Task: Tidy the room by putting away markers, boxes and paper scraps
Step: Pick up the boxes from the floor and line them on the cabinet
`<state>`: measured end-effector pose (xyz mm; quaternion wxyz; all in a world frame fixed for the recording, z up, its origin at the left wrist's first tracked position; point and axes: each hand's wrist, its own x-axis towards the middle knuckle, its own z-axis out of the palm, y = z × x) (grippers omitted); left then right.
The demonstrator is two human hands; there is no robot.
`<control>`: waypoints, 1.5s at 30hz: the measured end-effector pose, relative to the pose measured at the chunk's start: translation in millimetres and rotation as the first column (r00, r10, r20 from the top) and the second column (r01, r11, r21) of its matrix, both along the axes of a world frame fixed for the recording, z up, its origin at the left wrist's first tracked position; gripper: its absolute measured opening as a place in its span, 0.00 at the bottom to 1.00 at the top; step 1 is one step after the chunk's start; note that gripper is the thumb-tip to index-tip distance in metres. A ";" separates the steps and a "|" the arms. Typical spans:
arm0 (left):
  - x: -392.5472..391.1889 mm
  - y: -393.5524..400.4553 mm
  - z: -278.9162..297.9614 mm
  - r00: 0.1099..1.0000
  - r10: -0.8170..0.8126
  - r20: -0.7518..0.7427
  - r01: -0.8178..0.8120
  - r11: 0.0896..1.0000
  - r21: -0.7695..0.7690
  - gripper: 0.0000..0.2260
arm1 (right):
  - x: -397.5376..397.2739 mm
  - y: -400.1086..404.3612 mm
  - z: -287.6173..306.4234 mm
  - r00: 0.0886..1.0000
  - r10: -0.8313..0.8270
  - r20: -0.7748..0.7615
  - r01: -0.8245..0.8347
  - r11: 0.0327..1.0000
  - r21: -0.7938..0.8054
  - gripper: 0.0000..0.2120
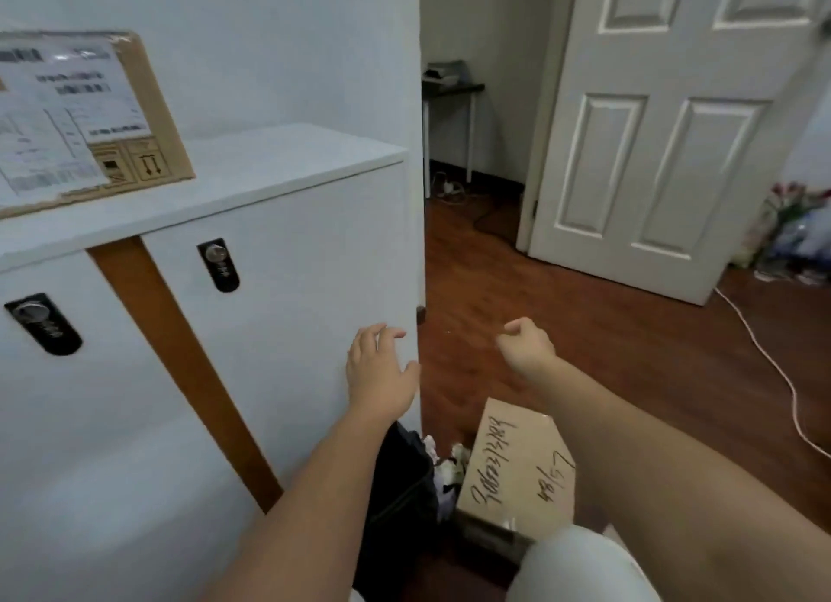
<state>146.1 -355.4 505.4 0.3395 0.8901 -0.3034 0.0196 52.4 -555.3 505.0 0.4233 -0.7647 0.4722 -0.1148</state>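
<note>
My left hand (380,370): centre of the frame, fingers spread, palm toward the right edge of the white cabinet; my grip is apart and holds nothing; I cannot tell whether it touches the panel
My right hand (527,346): just right of centre, above the floor, fingers curled loosely inward; the grip looks drawn together, and I see nothing in it
White cabinet with two doors (279,259): fills the left half of the frame; a brown wooden strip runs slantwise between the doors
Black oval locks with silver knobs (219,264): one on each door, the second at the left edge of the frame
Brown cardboard box with a white shipping label (85,116): upper left, standing on the cabinet's white top, against the wall
Flat brown cardboard box with black handwriting (517,471): lower centre, below my right hand, tilted, down by the floor beside the cabinet's corner
Crumpled white paper scraps (452,462): lower centre, between the handwritten box and the black bag, touching both
Black bag (400,489): lower centre, partly hidden under my left forearm, against the cabinet's side
Reddish-brown wooden floor (607,354): right half of the frame
White panelled door (665,129): upper right, standing open
White cable (773,367): right edge, trailing across the floor
Bunch of flowers in wrapping (796,223): far right, blurred, on the floor near the door
Dark small table (452,91): top centre, seen through the doorway, with a grey object on it that I cannot make out
</note>
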 end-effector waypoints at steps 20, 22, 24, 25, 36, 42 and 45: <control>-80.2 -79.4 -285.6 0.619 0.087 -0.780 0.311 0.886 0.345 0.31 | -129.8 -29.7 -276.5 0.887 -0.329 -0.325 0.458 0.726 0.513 0.19; -74.9 -85.7 -298.7 0.595 0.144 -0.790 0.293 0.877 0.381 0.30 | -129.3 -32.2 -289.2 0.875 -0.358 -0.325 0.481 0.707 0.518 0.16; -68.0 -96.5 -311.6 0.564 0.155 -0.812 0.289 0.883 0.369 0.27 | -128.3 -34.5 -302.9 0.849 -0.398 -0.348 0.528 0.672 0.519 0.17; -65.3 -100.5 -316.0 0.541 0.153 -0.827 0.279 0.895 0.348 0.25 | -128.6 -35.2 -311.1 0.836 -0.416 -0.357 0.548 0.651 0.526 0.18; -48.2 -125.2 -359.2 0.298 0.193 -0.935 0.142 0.959 0.244 0.26 | -116.8 -41.1 -359.9 0.753 -0.550 -0.361 0.623 0.419 0.661 0.25; -46.9 -137.6 -349.6 0.238 0.186 -0.953 -0.100 0.981 0.167 0.30 | -125.7 -63.2 -368.4 0.661 -0.666 -0.345 0.730 0.466 0.500 0.19; -34.6 -148.9 -331.4 0.260 0.133 -0.956 -0.190 0.978 0.084 0.27 | -112.2 -75.2 -334.4 0.628 -0.767 -0.129 0.709 0.496 0.502 0.06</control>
